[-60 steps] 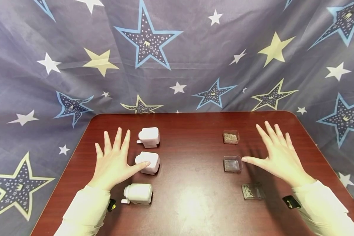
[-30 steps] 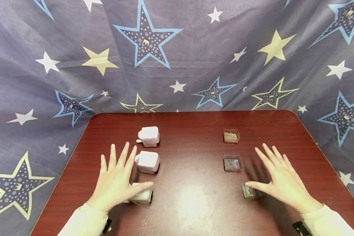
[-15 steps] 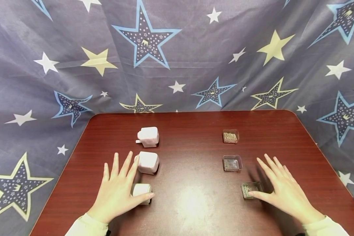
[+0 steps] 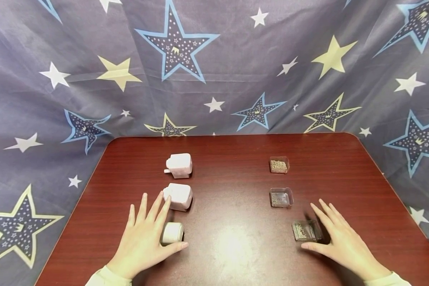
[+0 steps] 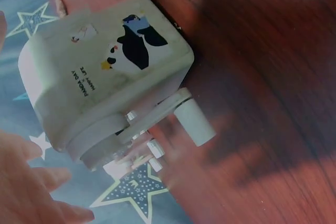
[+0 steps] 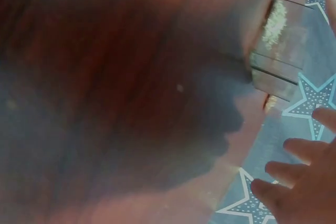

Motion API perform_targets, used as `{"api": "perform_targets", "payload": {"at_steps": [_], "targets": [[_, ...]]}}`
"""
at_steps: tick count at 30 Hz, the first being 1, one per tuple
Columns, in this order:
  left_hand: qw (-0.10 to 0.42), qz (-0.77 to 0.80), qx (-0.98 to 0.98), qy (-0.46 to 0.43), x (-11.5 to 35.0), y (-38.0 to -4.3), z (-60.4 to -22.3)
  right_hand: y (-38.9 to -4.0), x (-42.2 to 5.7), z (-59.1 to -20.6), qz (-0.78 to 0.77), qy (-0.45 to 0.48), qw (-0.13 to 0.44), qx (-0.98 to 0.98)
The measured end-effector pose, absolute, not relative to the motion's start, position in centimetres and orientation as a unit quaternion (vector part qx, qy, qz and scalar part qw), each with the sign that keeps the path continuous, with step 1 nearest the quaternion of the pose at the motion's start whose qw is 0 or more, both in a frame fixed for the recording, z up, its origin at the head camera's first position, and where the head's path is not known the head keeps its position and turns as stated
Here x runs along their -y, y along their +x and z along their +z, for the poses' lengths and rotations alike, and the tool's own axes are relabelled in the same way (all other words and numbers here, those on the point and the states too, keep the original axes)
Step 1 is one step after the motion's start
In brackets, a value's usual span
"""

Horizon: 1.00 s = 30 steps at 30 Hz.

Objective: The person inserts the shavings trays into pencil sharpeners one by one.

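Note:
My left hand [image 4: 143, 242] is spread with straight fingers over the near greenish-white crank pencil sharpener [image 4: 173, 232], partly covering it. In the left wrist view this sharpener [image 5: 126, 61] shows a panda print and a crank handle [image 5: 193, 121], beside my fingers. Two pinkish-white sharpeners, a middle one [image 4: 180, 196] and a far one [image 4: 180, 165], lie in line behind it. On the right, my right hand [image 4: 344, 244] is spread beside the near clear shavings tray [image 4: 307, 231], thumb close to its front edge. Pale shavings show in this tray [image 6: 278, 35] in the right wrist view.
Two more clear trays stand in line behind the near one: the middle tray [image 4: 281, 198] and the far tray [image 4: 279, 165], which holds tan shavings. All sit on a dark red-brown wooden table [image 4: 232, 171]. A grey star-patterned cloth [image 4: 214, 59] hangs behind it.
Both hands have moved back toward the near table edge, from beside the middle sharpener and tray to the near ones. The sharpeners and trays have stayed in place.

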<state>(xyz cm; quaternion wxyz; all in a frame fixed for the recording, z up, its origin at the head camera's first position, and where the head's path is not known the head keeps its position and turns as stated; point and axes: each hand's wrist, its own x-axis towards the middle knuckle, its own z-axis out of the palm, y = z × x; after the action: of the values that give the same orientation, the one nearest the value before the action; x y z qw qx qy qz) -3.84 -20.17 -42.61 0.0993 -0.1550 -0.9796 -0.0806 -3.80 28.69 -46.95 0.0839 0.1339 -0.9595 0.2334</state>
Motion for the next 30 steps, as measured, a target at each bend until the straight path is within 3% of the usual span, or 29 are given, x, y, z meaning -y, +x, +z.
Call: {"api": "perform_targets", "payload": {"at_steps": [6, 17, 24, 30], "targets": [[0.105, -0.089, 0.977, -0.165, 19.9, -3.6, -42.6, -3.6, -28.9, -47.9, 0.262, 0.133, 0.068, 0.953], [0.121, -0.09, 0.973, -0.175, 19.7, -3.0, -43.2, -3.3, -28.6, -49.3, 0.268, 0.146, 0.111, 0.946], [0.17, -0.106, 0.961, -0.192, 19.7, -3.2, -43.7, -3.2, -28.4, -48.9, 0.255, 0.119, 0.082, 0.956], [0.167, -0.104, 0.959, -0.202, 19.6, -3.3, -44.1, -3.1, -28.6, -48.7, 0.247, 0.114, 0.081, 0.959]]}}
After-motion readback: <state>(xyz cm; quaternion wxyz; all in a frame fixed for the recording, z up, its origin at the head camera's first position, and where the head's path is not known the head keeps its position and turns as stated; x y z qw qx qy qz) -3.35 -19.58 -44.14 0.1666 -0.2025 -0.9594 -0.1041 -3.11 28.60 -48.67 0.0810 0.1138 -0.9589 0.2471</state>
